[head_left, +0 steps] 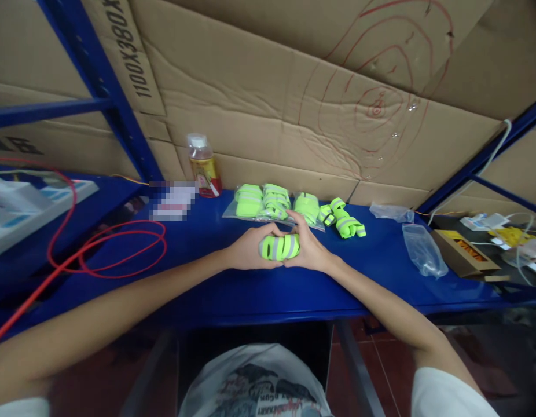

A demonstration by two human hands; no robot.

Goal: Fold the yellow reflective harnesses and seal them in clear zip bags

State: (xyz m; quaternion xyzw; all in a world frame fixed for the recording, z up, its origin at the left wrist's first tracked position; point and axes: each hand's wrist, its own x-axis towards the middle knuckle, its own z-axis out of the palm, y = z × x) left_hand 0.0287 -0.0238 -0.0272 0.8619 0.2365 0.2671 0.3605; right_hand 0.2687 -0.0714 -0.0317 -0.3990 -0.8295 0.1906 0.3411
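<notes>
A folded neon-yellow reflective strap (280, 247) with grey stripes is gripped between both hands, just above the blue tabletop (198, 289). My left hand (249, 248) is closed around its left end. My right hand (310, 248) presses on the right end, thumb and fingers bent about it. Right behind the hands lie several similar straps in clear plastic bags, among them one bagged strap (249, 200) at the left and another bagged strap (306, 205) nearer the right hand. An unbagged strap (347, 223) with a black buckle beside it rests to their right.
A bottle (204, 168) of reddish liquid stands at the back by the cardboard wall (250, 104). Clear plastic bags (424, 249) lie at the right, next to an open cardboard box (461, 255). A red cable (120, 273) loops over the left side. Blue metal posts flank the table.
</notes>
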